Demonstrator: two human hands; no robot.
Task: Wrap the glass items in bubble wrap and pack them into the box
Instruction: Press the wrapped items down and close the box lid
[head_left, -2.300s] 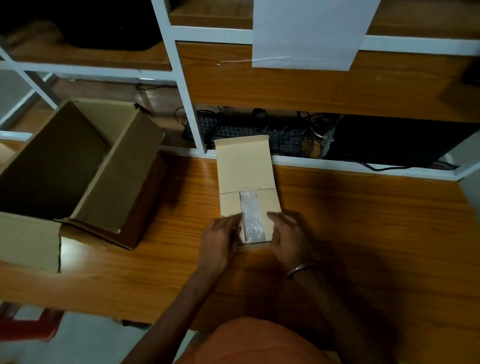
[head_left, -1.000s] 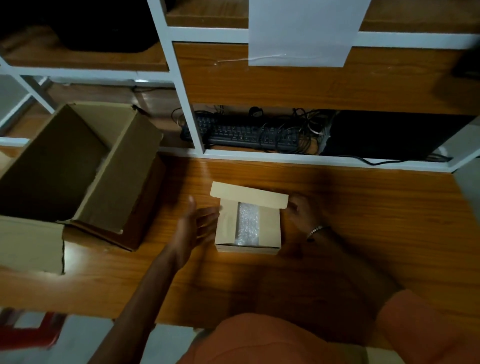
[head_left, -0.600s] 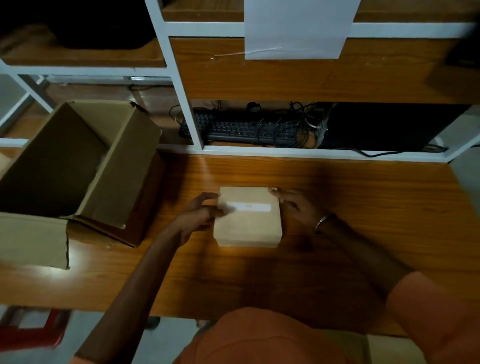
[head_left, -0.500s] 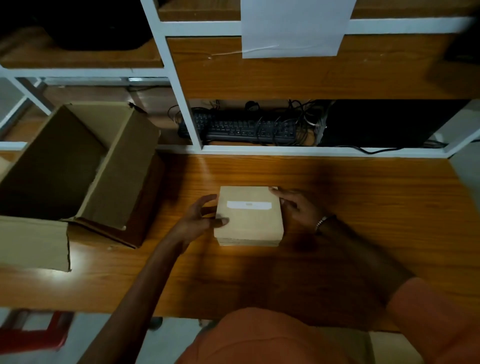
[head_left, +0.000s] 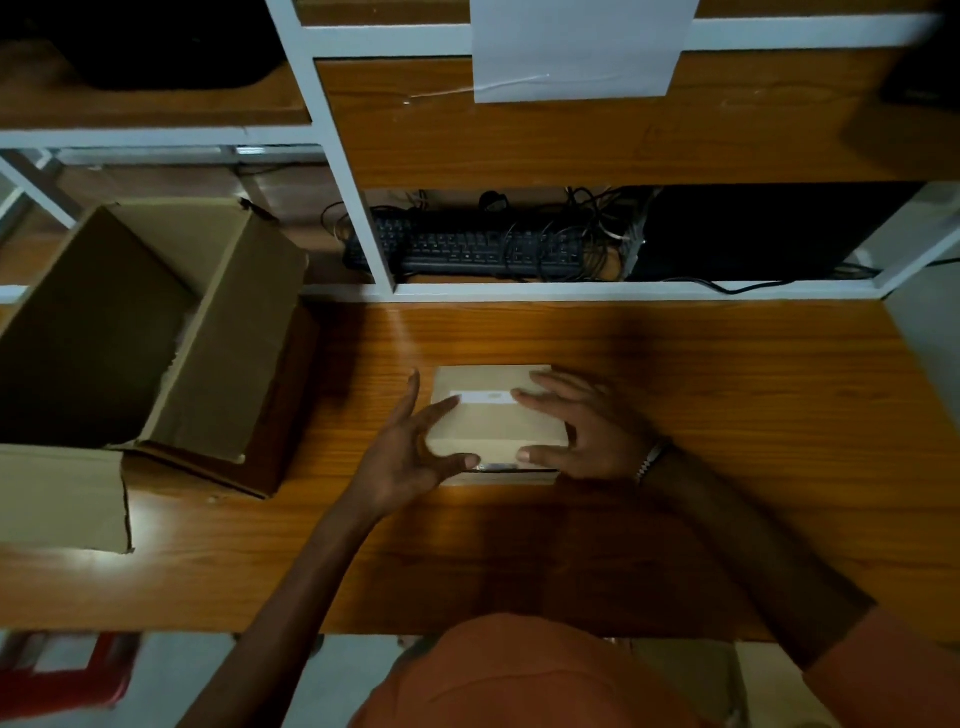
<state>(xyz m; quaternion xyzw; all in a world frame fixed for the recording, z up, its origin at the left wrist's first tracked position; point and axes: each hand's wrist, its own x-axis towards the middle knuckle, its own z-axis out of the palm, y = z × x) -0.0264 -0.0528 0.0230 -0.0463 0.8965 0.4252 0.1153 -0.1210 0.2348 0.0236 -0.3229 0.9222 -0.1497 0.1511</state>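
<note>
Cardboard small box (head_left: 493, 421) (lid down) on desk (head_left: 727, 415); left hand (head_left: 410, 447), right hand (head_left: 582, 426) grip its sides.

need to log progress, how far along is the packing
Done: the small box sits on the desk with its lid folded down. In hand: the left hand and right hand hold its sides, and a slight gap shows at the front edge. Left: the big carton beside it stands open; its inside looks dark.
</note>
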